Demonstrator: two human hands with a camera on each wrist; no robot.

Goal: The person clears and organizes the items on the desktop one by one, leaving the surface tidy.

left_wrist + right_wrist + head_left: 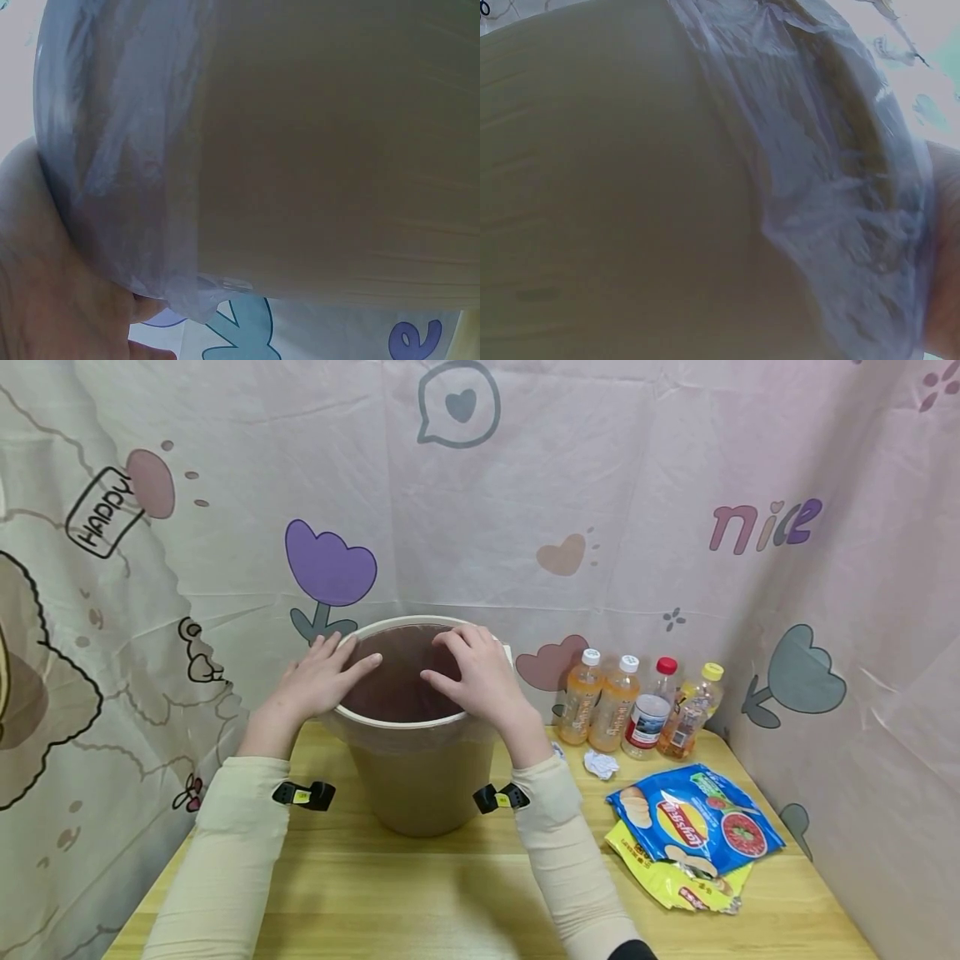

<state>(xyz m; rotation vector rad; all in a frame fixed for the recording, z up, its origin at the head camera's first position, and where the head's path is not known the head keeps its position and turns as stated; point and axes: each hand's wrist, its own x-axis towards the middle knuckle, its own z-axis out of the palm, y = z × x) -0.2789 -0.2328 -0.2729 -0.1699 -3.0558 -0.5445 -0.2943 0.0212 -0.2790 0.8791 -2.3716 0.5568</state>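
A brownish trash can [420,785] stands upright on the table, with a thin see-through plastic bag [142,112] lining it and folded down over the rim's outside. At the left of the rim rests my left hand [318,681], its fingers fairly straight and its thumb reaching over the opening. My right hand [483,677] lies over the right side of the rim, fingers loosely bent, thumb pointing inward across the opening. Neither hand visibly pinches the bag. In the right wrist view the bag's folded edge [802,172] looks wrinkled; most of that hand is out of frame.
Several plastic bottles [621,706] stand in a row at the back right of the wooden table [390,902]. In front of them are a crumpled paper ball [602,765], a blue chip bag [693,818] and a yellow snack bag [675,881]. A printed curtain [465,527] hangs behind.
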